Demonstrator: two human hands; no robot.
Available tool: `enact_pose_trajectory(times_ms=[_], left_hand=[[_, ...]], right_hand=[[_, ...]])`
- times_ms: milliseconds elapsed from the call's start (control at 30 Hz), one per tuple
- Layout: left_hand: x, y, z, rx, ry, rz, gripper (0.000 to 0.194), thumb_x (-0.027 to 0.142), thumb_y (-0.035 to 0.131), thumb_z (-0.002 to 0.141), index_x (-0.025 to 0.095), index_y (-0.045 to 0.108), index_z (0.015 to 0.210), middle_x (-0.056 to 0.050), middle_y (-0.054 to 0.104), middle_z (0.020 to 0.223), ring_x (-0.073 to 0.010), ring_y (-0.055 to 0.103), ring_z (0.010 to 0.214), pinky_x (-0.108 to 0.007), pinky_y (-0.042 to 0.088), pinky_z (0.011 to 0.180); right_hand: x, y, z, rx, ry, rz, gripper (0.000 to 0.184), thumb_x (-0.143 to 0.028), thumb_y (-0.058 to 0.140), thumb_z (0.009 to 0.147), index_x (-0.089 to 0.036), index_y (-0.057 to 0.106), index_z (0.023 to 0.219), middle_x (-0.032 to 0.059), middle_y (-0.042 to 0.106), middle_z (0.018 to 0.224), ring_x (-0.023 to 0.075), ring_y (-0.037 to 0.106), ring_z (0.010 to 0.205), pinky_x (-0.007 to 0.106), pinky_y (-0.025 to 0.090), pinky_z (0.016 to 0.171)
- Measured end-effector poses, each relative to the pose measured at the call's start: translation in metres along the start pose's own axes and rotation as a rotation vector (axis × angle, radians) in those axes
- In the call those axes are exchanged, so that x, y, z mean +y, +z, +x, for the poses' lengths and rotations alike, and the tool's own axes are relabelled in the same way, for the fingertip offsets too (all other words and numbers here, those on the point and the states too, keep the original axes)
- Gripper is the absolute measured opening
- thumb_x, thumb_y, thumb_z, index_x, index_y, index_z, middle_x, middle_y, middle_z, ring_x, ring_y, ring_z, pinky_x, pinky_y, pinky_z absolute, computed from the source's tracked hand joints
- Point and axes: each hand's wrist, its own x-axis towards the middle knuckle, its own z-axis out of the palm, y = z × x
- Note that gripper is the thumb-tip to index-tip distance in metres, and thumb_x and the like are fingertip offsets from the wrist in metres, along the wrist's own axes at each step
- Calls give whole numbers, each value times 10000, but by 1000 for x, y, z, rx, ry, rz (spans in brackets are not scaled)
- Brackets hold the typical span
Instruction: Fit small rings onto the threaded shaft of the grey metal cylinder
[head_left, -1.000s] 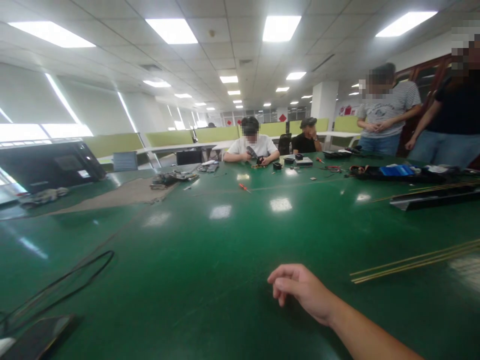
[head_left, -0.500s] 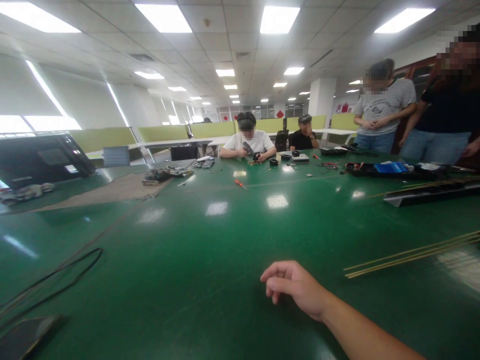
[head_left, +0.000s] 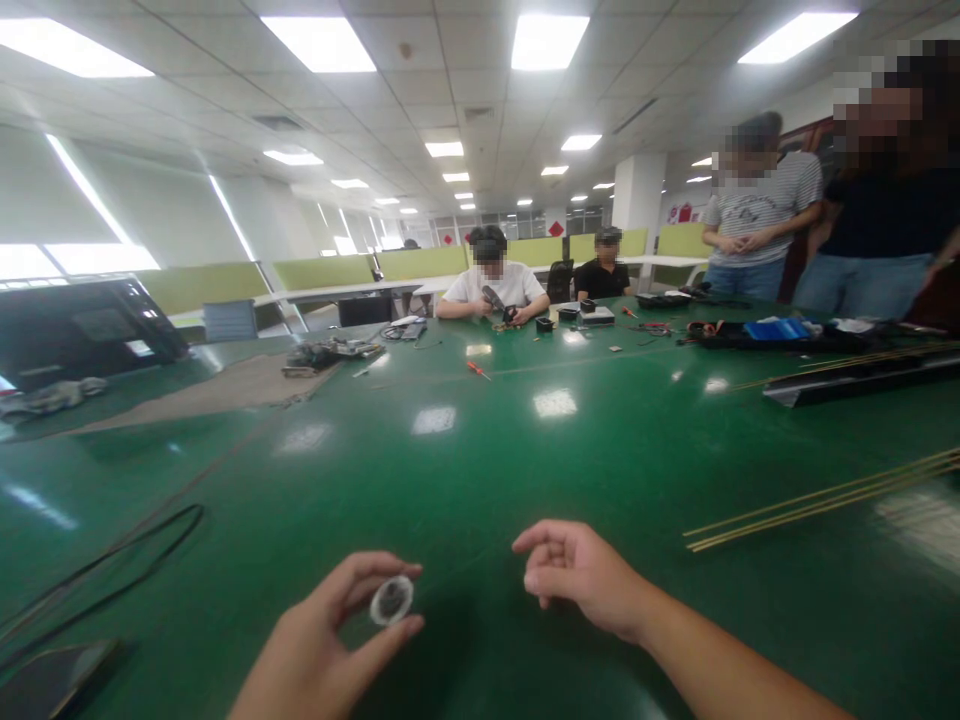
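Note:
My left hand (head_left: 322,630) is at the lower middle of the head view, thumb and fingers closed around a small round object (head_left: 392,600). That object has a clear or whitish ring-like rim and a darker middle; its exact kind is blurred. To the right, my right hand (head_left: 581,580) hovers over or rests on the green table (head_left: 480,470); I cannot tell which. Its fingers are loosely bent, the index reaching left, with nothing seen between them. A gap separates the two hands.
Thin yellowish rods (head_left: 810,505) lie at right, near a black channel (head_left: 862,380). A red screwdriver (head_left: 478,370) lies farther off. A black cable (head_left: 150,535) and a dark flat device (head_left: 56,680) are at left. A person (head_left: 499,290) handles parts across the table.
My left hand has come into view from below, holding the small round object. The right hand has stayed nearly in place, its thumb now closer to its fingers.

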Motion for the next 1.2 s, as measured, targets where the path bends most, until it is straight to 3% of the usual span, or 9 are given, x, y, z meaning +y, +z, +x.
enact_pose_trajectory(times_ms=[67,133,300,433,633,1200], left_hand=[[19,22,25,-119,73,-16,272,389,724,810,261,687,1047,-25,757,1045,-238,717,968,-333,571,879],[30,44,42,-122,174,-6,260,325,714,822,275,699,1076,-20,748,1066,-233,698,1006,-347,549,921],[15,79,51,-104,380,15,319,297,654,895,274,663,1213,-59,725,1109,-231,676,1016,-360,549,914],[-4,84,49,-138,466,39,332,319,666,899,261,658,1225,-78,726,1044,-229,682,934,-338,566,845],[-13,92,47,-170,291,-85,477,253,759,804,299,604,1253,-40,717,1167,-234,683,1056,-346,538,956],[6,90,46,-245,223,-193,271,179,746,784,254,655,1028,20,708,978,-172,662,909,-264,485,813]], right_hand=[[3,1,0,48,-30,-24,455,-161,755,677,-145,621,1111,-16,641,772,99,566,589,234,432,586],[7,2,-1,125,-86,-114,484,-107,708,680,-167,604,1149,-15,625,836,84,539,593,228,427,586],[10,5,-3,255,-188,-476,522,-40,625,690,-220,612,1180,4,623,934,104,561,630,243,458,597],[8,5,-4,308,-183,-597,566,-38,646,679,-231,595,1208,10,643,940,131,592,684,268,489,667],[5,6,-7,267,-191,-625,477,-26,630,671,-230,620,1102,20,650,978,158,616,755,275,505,703],[-6,8,-10,192,-194,-735,201,-96,664,761,-217,727,910,11,648,836,172,614,773,278,443,703]])
